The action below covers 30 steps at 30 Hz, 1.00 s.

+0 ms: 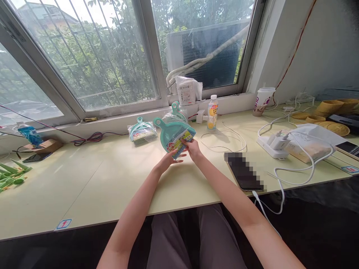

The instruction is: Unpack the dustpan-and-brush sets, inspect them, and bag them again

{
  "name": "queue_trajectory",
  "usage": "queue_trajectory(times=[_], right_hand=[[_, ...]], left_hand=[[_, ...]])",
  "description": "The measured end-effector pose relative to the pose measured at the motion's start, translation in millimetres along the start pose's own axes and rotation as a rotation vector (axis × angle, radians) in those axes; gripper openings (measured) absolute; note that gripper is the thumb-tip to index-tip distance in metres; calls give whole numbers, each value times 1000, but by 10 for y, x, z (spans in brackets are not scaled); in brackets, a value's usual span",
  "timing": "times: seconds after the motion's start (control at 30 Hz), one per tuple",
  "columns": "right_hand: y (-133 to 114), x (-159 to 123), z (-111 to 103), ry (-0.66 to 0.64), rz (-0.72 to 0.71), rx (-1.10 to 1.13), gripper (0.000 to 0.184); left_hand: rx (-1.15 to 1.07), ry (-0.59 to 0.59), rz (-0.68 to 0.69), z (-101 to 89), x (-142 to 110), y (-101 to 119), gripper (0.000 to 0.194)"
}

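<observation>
A teal mini dustpan and brush set (167, 131) with a colourful label is tilted up above the table, its looped handle pointing to the upper left. My right hand (193, 148) grips its right lower edge, thumb on the label. At the lower left edge, my left hand (167, 160) also holds it, thumb at the front and fingers reaching underneath. Behind it, a second teal dustpan (175, 107) in clear wrap is partly hidden. To the left lies another wrapped dustpan set (141, 130), flat on the table.
The pale table (84, 179) runs along a window. Right of my hands stand a juice bottle (212, 113), a phone (243, 172) on a cable, a white power strip (272, 146) and a cup (263, 101). Green plant pieces (12, 175) lie far left.
</observation>
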State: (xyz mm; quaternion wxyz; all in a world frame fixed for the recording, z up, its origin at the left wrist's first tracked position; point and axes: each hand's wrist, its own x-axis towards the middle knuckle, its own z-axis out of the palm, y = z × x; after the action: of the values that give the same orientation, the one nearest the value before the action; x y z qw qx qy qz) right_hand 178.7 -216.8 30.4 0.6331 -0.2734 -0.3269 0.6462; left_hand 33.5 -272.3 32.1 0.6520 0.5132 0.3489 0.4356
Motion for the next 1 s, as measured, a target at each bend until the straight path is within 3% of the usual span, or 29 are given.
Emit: queue_trajectory(times=[0.2,0.33,0.5,0.8,0.87,1.0], right_hand=[[58,25,13,29,-29,35,33],[59,16,16,27,3,21,30],[-36,28,-2,39,128,-1,7],[-37,76,-91,159,200,-33,20],[-38,72,-85,108,201,-18,19],[-4,49,-49,-144,154,9,15]], left_hand=[[-105,264,283,53,75,-37,56],[-50,345,282,21,70,-42,58],[-15,334,279,-17,63,-33,60],[91,320,247,0,76,-74,61],[78,328,249,-15,80,-75,60],[21,373,297,-74,65,-17,61]])
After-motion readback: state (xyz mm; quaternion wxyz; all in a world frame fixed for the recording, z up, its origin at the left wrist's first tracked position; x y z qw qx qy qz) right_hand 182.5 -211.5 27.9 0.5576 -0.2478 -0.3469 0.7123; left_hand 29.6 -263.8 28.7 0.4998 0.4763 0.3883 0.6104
